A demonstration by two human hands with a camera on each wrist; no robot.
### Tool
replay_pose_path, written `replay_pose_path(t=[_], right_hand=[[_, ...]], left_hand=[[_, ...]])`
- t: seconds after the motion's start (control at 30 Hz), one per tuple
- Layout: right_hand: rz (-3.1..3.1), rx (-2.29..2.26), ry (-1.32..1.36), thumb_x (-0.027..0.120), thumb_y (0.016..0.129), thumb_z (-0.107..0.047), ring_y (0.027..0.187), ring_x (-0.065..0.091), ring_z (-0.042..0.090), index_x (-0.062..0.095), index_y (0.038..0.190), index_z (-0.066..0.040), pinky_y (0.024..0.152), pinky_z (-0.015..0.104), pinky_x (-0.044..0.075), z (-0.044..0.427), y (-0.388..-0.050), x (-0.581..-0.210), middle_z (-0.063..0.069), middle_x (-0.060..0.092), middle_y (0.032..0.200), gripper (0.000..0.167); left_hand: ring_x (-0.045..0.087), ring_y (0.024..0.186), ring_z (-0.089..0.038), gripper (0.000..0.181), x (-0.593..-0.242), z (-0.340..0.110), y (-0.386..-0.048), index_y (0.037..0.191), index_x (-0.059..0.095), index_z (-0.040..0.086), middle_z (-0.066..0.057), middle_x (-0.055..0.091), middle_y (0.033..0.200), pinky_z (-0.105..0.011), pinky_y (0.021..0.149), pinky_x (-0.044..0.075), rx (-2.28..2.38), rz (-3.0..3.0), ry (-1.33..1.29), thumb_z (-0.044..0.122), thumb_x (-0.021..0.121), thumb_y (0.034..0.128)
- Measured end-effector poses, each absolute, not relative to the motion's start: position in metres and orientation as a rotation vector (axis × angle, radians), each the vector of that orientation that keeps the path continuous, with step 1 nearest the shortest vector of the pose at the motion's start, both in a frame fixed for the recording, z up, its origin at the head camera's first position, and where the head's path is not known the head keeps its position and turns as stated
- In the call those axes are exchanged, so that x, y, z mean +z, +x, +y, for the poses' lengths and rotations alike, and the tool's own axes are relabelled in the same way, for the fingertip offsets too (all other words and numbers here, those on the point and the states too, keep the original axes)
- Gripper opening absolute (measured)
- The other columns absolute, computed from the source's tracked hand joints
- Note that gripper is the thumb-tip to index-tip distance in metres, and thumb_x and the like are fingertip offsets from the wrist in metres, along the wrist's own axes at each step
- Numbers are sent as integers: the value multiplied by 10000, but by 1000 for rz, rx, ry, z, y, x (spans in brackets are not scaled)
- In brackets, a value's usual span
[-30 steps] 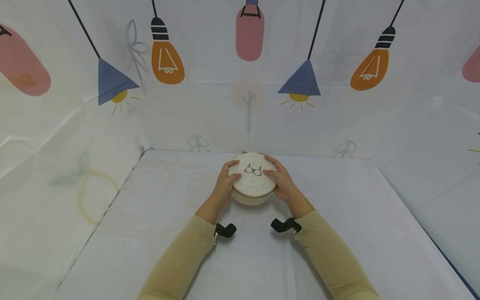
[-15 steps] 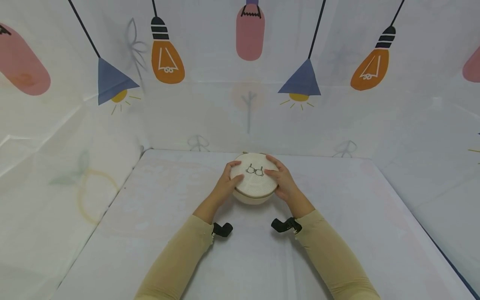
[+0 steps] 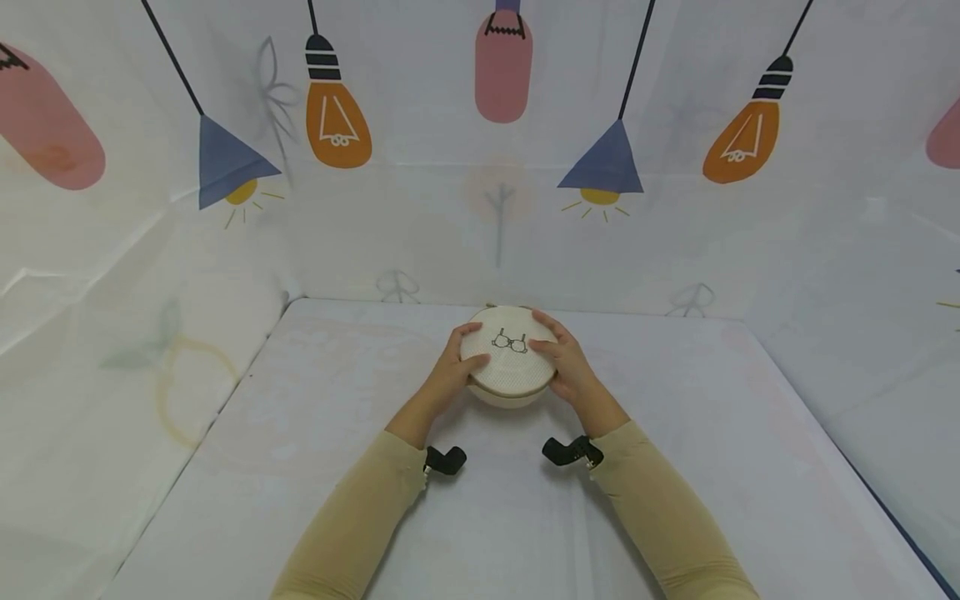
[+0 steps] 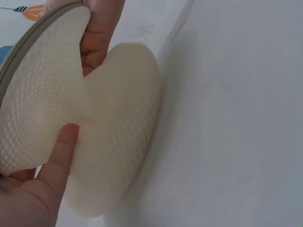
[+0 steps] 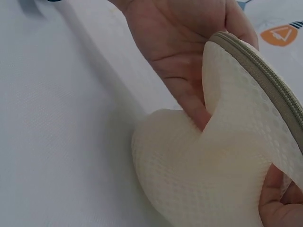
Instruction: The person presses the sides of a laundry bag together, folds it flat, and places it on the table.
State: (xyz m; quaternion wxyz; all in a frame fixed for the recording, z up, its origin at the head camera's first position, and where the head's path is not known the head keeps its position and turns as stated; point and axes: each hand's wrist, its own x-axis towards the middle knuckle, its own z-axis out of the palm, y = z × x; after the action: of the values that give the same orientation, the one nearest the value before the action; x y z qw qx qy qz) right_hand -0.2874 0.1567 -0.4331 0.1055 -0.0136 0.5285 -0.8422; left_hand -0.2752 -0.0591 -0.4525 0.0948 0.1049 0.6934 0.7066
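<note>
A cream mesh laundry bag (image 3: 507, 358), round, with a line drawing of glasses on its top, stands near the table's far edge. My left hand (image 3: 452, 358) grips its left side, thumb on the top. Opposite it, my right hand (image 3: 566, 354) holds the right side in the same way. In the left wrist view a finger of the left hand (image 4: 52, 177) touches the dented mesh wall (image 4: 116, 127) below the zip edge (image 4: 31, 40). From the right wrist view, the left hand (image 5: 184, 52) presses in the mesh, with the right hand (image 5: 281, 203) at the lower right.
The bag rests on a white-covered table (image 3: 510, 517). Close behind it rises a white sheet wall (image 3: 420, 225) printed with lamps and bulbs; more sheeting hangs at both sides. A small black camera sits on each wrist, such as the left wrist camera (image 3: 446, 460).
Over the last second the bag has shifted very slightly right, and the left forearm has swung a little to the left. Both hands keep their hold.
</note>
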Motion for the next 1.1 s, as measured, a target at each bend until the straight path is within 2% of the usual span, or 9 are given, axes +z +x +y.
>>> replay_pose_path(t=[0.07, 0.13, 0.23, 0.53, 0.9, 1.1], right_hand=[[1569, -2468, -60, 485, 976, 110, 1278, 543, 240, 342, 1561, -141, 950, 284, 532, 157, -287, -434, 80, 288, 1617, 652], [1576, -2457, -71, 480, 978, 112, 1347, 483, 268, 333, 1563, -136, 967, 280, 521, 157, -288, -434, 75, 281, 1624, 652], [1589, -2440, -83, 475, 983, 112, 1407, 408, 288, 326, 1565, -133, 980, 266, 509, 156, -288, -436, 59, 277, 1630, 649], [1670, -2390, -81, 496, 988, 75, 1419, 389, 287, 331, 1567, -164, 987, 239, 492, 154, -287, -440, 33, 261, 1639, 648], [1704, -2378, -91, 523, 974, 80, 1461, 327, 269, 344, 1562, -148, 1054, 251, 441, 152, -287, -444, -30, 180, 1665, 656], [1744, -2376, -58, 543, 965, 87, 1466, 321, 248, 368, 1552, -137, 1054, 250, 441, 153, -289, -445, -28, 196, 1661, 652]], left_hand=[[487, 1307, -309, 589, -452, -59, -275, 1512, 328, 194, -99, 209, 1630, -403, 1034, 471, 2136, 2035, 307, 100, 593, 995], [357, 1430, -277, 595, -452, -59, -275, 1506, 344, 164, -91, 203, 1641, -399, 1146, 352, 2171, 2029, 303, 65, 604, 980], [186, 1515, -226, 600, -452, -58, -275, 1494, 365, 126, -76, 196, 1651, -371, 1221, 183, 2216, 2033, 290, 20, 612, 957], [212, 1509, -228, 601, -454, -57, -277, 1468, 403, 96, -81, 239, 1638, -363, 1219, 195, 2297, 2016, 238, -46, 609, 921], [224, 1506, -232, 604, -453, -56, -277, 1441, 446, 88, -75, 276, 1627, -361, 1216, 208, 2350, 2020, 162, -106, 622, 897], [217, 1508, -234, 601, -451, -57, -276, 1445, 442, 81, -83, 274, 1627, -369, 1217, 204, 2332, 2036, 177, -101, 632, 904]])
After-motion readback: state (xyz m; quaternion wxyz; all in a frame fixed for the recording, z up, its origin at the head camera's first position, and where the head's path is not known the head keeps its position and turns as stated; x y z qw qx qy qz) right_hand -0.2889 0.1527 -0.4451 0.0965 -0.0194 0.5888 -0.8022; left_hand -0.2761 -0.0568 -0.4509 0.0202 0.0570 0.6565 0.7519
